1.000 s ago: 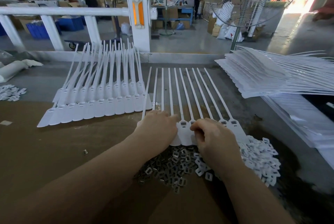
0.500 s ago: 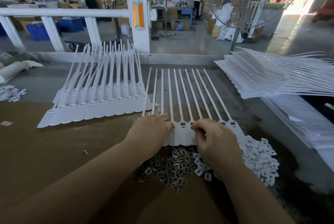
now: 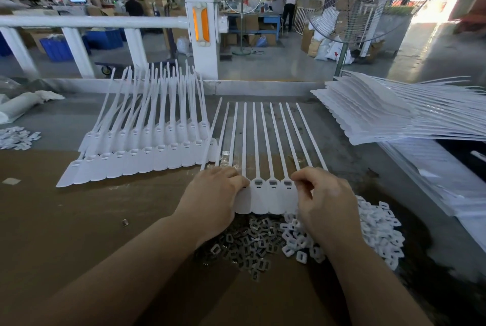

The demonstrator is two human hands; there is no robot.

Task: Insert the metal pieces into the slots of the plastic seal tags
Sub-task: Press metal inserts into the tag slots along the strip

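A row of white plastic seal tags [image 3: 265, 198] lies flat in front of me, long tails pointing away. Three heads with slots show between my hands. My left hand [image 3: 213, 194] lies over the left heads of the row, fingers curled, fingertips on a tag head. My right hand [image 3: 326, 199] covers the right heads, its thumb and forefinger pinching at the slot end of a tag; whatever is between the fingertips is hidden. A heap of small metal pieces [image 3: 247, 246] sits just below the tag heads, between my wrists.
A heap of small white plastic caps [image 3: 376, 231] lies right of the metal pieces. Two overlapping rows of seal tags [image 3: 136, 160] lie at left. A thick stack of tags [image 3: 394, 112] fills the right. One loose metal piece [image 3: 125, 222] lies on the brown board. A white railing [image 3: 86, 22] runs behind.
My left hand has slid a little to the left along the row, so more tag heads show between my hands. My right hand has barely shifted.
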